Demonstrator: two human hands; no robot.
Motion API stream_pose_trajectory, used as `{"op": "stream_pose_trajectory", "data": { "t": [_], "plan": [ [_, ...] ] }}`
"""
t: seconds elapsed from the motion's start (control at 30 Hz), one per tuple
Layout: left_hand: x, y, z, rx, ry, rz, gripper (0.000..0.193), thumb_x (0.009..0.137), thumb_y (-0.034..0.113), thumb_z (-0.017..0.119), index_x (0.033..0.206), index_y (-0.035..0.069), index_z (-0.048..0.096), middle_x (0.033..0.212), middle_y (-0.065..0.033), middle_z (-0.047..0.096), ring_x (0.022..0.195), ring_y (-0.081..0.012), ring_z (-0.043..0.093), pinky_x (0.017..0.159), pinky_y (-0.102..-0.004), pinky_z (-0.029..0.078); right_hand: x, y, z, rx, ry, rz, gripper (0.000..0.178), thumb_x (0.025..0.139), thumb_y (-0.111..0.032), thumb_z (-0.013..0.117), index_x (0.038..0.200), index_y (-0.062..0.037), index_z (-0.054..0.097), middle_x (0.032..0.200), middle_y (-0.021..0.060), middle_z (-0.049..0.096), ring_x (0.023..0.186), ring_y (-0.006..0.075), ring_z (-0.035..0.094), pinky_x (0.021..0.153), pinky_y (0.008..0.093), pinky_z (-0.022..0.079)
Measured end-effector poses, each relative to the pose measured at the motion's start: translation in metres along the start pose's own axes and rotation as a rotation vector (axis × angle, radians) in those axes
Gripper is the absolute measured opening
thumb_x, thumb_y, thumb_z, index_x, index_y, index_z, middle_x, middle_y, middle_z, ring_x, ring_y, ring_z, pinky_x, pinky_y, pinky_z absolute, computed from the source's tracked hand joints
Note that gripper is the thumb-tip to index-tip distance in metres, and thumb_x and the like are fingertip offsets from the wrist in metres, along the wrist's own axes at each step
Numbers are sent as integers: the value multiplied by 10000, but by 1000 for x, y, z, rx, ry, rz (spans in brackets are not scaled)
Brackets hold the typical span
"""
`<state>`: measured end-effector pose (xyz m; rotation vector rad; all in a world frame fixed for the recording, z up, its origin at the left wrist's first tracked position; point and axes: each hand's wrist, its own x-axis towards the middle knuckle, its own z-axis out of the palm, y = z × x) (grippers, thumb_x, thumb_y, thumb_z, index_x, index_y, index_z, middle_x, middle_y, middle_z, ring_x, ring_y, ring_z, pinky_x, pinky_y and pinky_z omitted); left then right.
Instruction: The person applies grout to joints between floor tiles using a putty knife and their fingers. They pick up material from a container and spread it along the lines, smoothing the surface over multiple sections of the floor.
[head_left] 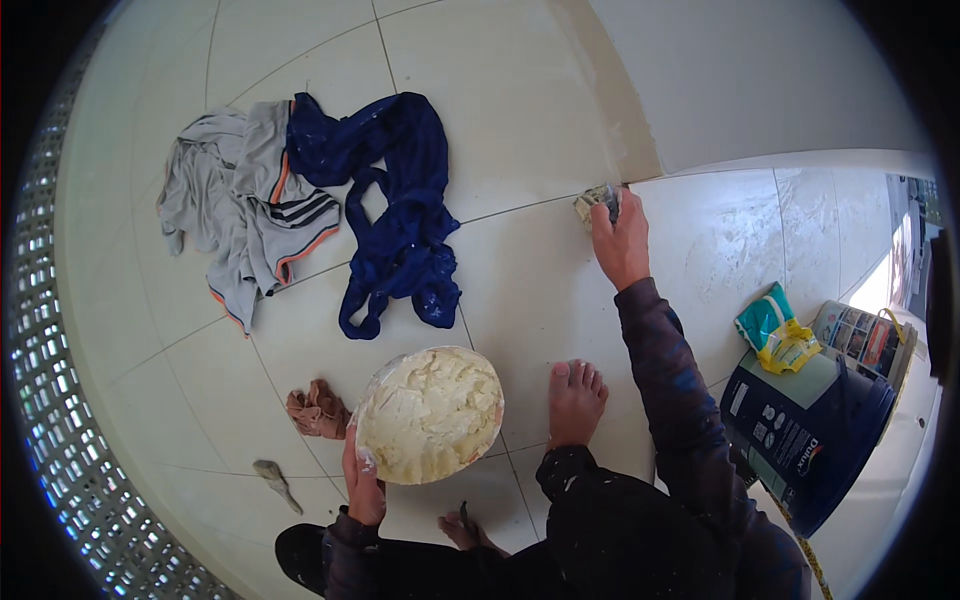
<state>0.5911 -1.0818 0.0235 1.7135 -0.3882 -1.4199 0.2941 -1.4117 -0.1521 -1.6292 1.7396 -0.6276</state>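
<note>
A round tub (pixel 502 420) full of cream-coloured putty (pixel 430 412) is on the floor in front of me, tipped a little. My left hand (pixel 364 480) grips its left side, with the fingers partly hidden against the wall of the tub. Stretched forward to the right, my right hand (pixel 622 240) is closed on a small putty-caked scraper (pixel 594 204). The scraper is low down at the corner of the pale wall (pixel 750 90), by the floor; its blade and handle are hard to tell apart.
Left of centre lie a grey shirt (pixel 230 175) and a dark blue cloth (pixel 405 200). A brown rag (pixel 318 408) and a brush (pixel 277 483) are beside the tub. At right stand a dark paint bucket (pixel 800 430) and a teal-and-yellow packet (pixel 778 330). Perforated blocks (pixel 60 420) edge the left.
</note>
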Motion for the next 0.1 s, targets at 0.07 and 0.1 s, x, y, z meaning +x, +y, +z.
{"op": "stream_pose_trajectory", "data": {
  "t": [0.07, 0.1],
  "plan": [
    [4, 1, 6, 22, 11, -15, 858, 980, 518, 539, 1550, -29, 203, 1537, -132, 369, 1408, -223, 372, 1173, -368, 279, 2, 0, 2, 23, -31, 25, 340, 896, -183, 575, 1139, 54, 560, 1114, 261, 592, 1016, 387, 586, 911, 471, 464],
    [8, 6, 12, 44, 19, -33, 909, 960, 566, 553, 1552, -26, 198, 1543, -130, 360, 1411, -224, 366, 1176, -367, 274, 6, -1, 2, 45, -47, 54, 357, 900, -193, 581, 1161, 50, 563, 1124, 248, 601, 1044, 347, 601, 930, 469, 462]
  ]
}}
